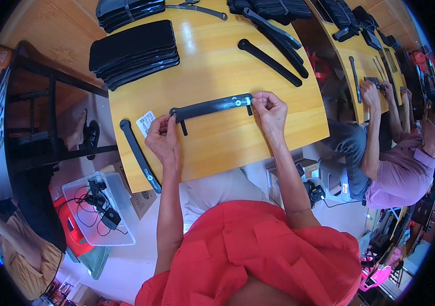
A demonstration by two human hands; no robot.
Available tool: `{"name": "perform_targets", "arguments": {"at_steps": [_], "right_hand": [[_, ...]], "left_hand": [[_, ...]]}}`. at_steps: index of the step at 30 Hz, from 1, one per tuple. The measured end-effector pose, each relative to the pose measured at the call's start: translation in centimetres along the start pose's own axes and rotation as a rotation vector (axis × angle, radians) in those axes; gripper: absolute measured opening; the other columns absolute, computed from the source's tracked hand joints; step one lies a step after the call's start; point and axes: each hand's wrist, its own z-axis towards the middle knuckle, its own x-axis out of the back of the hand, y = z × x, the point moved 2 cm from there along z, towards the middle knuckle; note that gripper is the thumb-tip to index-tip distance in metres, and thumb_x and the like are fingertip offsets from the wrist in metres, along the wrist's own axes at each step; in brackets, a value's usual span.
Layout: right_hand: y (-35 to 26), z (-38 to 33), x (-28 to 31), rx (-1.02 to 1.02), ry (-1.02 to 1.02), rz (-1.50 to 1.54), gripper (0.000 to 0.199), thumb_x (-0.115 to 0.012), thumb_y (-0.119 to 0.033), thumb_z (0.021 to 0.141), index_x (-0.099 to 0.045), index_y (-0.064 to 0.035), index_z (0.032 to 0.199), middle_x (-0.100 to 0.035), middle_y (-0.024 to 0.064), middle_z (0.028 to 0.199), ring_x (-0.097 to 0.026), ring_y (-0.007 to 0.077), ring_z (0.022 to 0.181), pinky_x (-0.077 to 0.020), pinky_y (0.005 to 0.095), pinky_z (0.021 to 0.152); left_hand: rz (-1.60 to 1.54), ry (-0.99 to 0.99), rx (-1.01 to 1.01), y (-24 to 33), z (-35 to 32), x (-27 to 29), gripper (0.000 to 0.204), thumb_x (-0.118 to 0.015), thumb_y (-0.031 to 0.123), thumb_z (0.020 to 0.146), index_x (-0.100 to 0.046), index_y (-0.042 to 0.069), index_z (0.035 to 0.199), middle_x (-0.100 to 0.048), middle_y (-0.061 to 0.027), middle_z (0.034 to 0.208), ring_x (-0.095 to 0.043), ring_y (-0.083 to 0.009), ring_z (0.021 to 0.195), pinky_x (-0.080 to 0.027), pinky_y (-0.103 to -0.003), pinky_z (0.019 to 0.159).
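A black strap point(205, 107) with white print on its face is stretched between my hands, just over the wooden table point(217, 153). My left hand point(163, 140) pinches its left end between thumb and fingers. At the other end, my right hand point(272, 115) grips the corner the same way. Short thin black strips hang down near both ends of it. By my left hand lies a white printed label point(145, 122), partly covered by the fingers. A similar black strap point(138, 154) rests along the table's left edge.
Stacked black fabric pieces point(133, 48) stand at the far left, with another stack point(128, 13) behind. Several black straps point(269, 62) lie at the far right. A clear plastic bin point(97, 211) of cables sits below left. People work at the right-hand table point(350, 56); another sits left.
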Motion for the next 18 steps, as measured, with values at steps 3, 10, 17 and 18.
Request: {"name": "perform_targets", "arguments": {"at_steps": [3, 10, 17, 18], "right_hand": [[0.04, 0.07, -0.05, 0.012, -0.003, -0.019, 0.007, -0.063, 0.004, 0.078, -0.063, 0.001, 0.084, -0.059, -0.0017, 0.069, -0.048, 0.0016, 0.057, -0.0403, 0.0158, 0.053], [0.07, -0.02, -0.07, 0.02, 0.012, -0.044, 0.005, -0.064, 0.002, 0.078, -0.063, 0.0005, 0.083, -0.058, -0.0023, 0.065, -0.047, 0.0015, 0.052, -0.0371, 0.0162, 0.046], [-0.24, -0.22, -0.44, -0.023, 0.014, -0.025, 0.003, -0.063, 0.002, 0.079, -0.062, 0.0008, 0.082, -0.057, -0.0019, 0.063, -0.045, 0.0017, 0.048, -0.0326, 0.0173, 0.04], [-0.14, -0.18, -0.41, -0.024, 0.015, -0.026, 0.003, -0.063, 0.002, 0.079, -0.062, 0.0008, 0.082, -0.057, -0.0019, 0.063, -0.045, 0.0017, 0.048, -0.0326, 0.0173, 0.04]], "left_hand": [[-0.012, 0.006, -0.006, 0.12, -0.04, 0.03, 0.008, -0.067, 0.005, 0.079, -0.066, -0.001, 0.084, -0.062, -0.0032, 0.071, -0.055, -0.0077, 0.062, -0.045, -0.021, 0.059], [-0.035, 0.029, -0.05, -0.28, -0.06, -0.21, 0.008, -0.067, 0.005, 0.078, -0.066, -0.001, 0.084, -0.062, -0.0038, 0.071, -0.055, -0.0077, 0.062, -0.045, -0.021, 0.058], [0.031, 0.042, -0.087, 0.09, -0.15, 0.05, 0.009, -0.067, 0.004, 0.077, -0.066, -0.002, 0.084, -0.061, -0.0046, 0.071, -0.055, -0.0093, 0.059, -0.044, -0.022, 0.056], [0.044, 0.036, -0.079, 0.15, -0.14, 0.06, 0.009, -0.067, 0.004, 0.077, -0.066, -0.002, 0.084, -0.06, -0.0049, 0.071, -0.055, -0.0098, 0.059, -0.044, -0.022, 0.056]]}}
